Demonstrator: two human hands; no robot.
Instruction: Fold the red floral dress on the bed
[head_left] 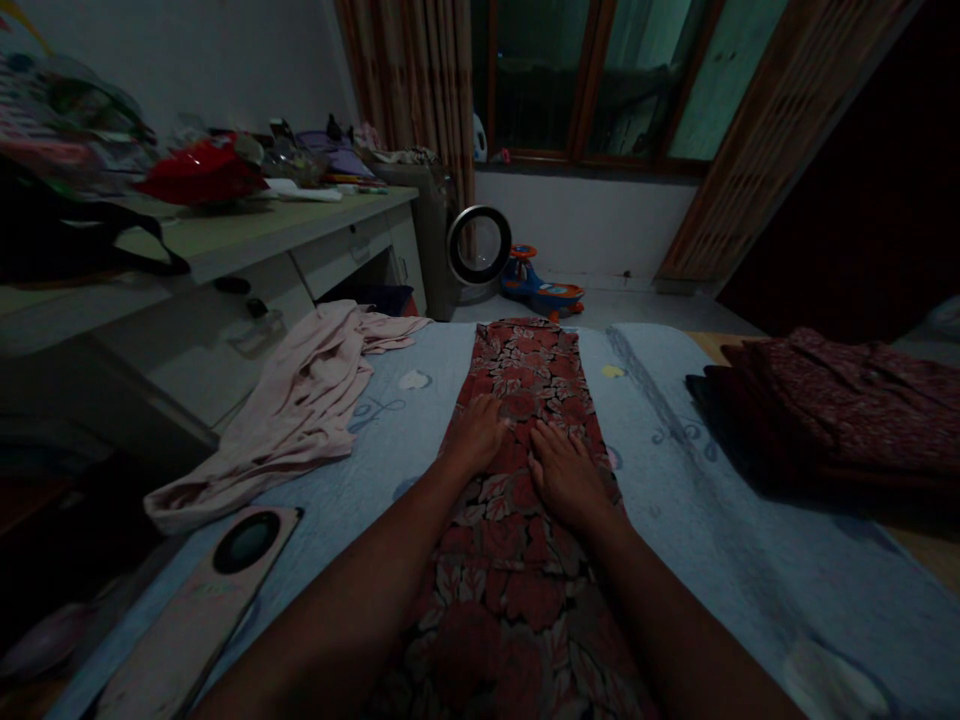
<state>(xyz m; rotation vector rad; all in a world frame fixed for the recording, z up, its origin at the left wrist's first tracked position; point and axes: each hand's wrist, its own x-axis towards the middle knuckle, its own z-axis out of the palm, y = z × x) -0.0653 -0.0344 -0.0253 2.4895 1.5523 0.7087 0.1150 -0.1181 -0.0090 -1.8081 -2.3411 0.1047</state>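
Both hands, left hand (pixel 474 432) and right hand (pixel 564 472), rest flat and unclenched, seemingly grasping nothing, side by side on the floral cloth (pixel 525 380) spread along the bed (pixel 675 500).

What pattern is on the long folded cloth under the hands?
Red flowers with pale leaves cover the long folded cloth, clearest in the head view.

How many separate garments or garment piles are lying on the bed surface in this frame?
3: the red floral garment in the middle under both hands, the pink garment crumpled at left, and the dark folded pile at right, which may hold several.
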